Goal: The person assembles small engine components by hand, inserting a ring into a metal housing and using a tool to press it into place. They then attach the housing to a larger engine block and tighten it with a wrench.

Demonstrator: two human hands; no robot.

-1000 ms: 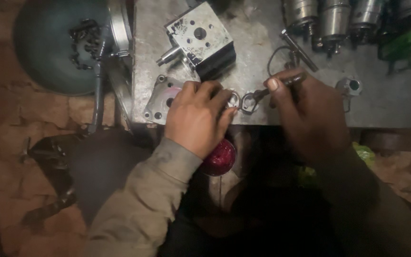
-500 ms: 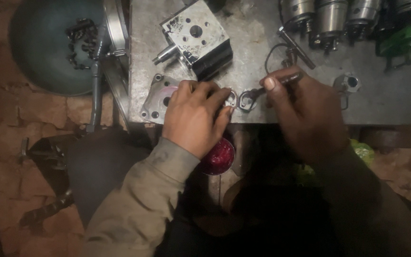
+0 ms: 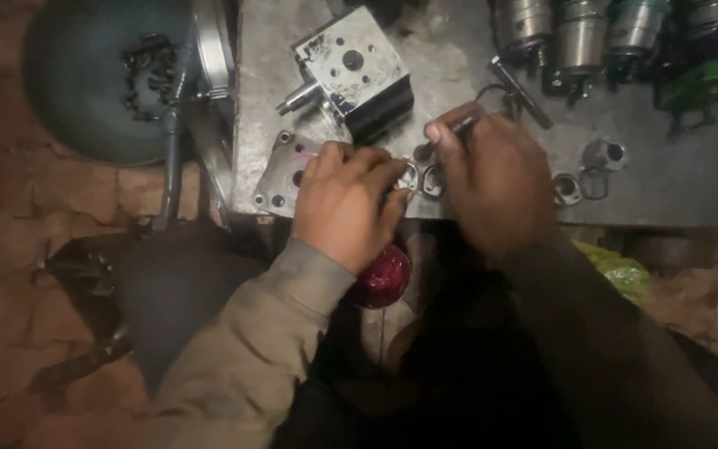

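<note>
- The left hand (image 3: pixel 346 204) lies flat on a small shiny metal piece (image 3: pixel 411 176) at the near edge of the bench, with the fingers pressed down to pin it. The piece peeks out just past the fingertips, at 3 o'clock from the hand.
- The right hand (image 3: pixel 492 179) is closed around a thin dark tool (image 3: pixel 459 129). The tool's tip points down at the metal piece, at about 9 o'clock from this hand.
- To do this well, it seems best that the left hand keeps the piece still, so that it cannot slide. The right hand should push softly and straight, because a slip could poke the fingers close by.
- Under the left wrist, at 6 o'clock, sits a round red shiny thing (image 3: pixel 384 278). What it is cannot be told.
- At 9 o'clock from the left hand lies a flat grey plate with holes (image 3: pixel 280 175).
- Farther back, at 12 o'clock, stands a square metal block with a short shaft (image 3: pixel 355 66).
- A small metal fitting (image 3: pixel 604 154) rests at 3 o'clock from the right hand.
- At the far edge, a row of round metal cylinders (image 3: pixel 579 37) stands, with a green part (image 3: pixel 708 79) beside them at the right.
- The grey metal bench (image 3: pixel 666 183) looks dusty and scratched.
- Off the bench at 10 o'clock sits a big dark bowl (image 3: pixel 85 91) with black bits inside. The floor (image 3: pixel 10 216) is reddish brick, and the room is dim.
</note>
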